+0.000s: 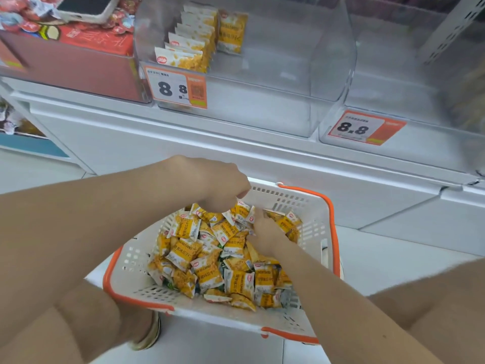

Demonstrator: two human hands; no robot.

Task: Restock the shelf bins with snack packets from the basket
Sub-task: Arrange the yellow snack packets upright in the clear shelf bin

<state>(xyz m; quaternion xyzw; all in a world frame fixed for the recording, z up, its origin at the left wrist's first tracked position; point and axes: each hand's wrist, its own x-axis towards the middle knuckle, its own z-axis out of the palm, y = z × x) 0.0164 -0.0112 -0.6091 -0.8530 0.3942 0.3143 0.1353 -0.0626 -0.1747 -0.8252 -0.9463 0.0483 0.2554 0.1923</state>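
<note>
A white basket [312, 214] with orange handles sits on the floor, filled with several yellow snack packets [207, 264]. My left hand [220, 185] reaches over the far side of the pile, fingers curled down onto a packet [242, 210]. My right hand [265, 232] is dug into the packets beside it, its fingers hidden among them. Above, a clear shelf bin [262, 82] holds a row of the same yellow packets [189, 46] standing at its left side.
A second clear bin [420, 88] stands to the right, with an 8.8 price tag [364, 127]. A red box [78, 51] with red packets and a phone fills the bin at left. White shelf base and tiled floor surround the basket. My knees frame it.
</note>
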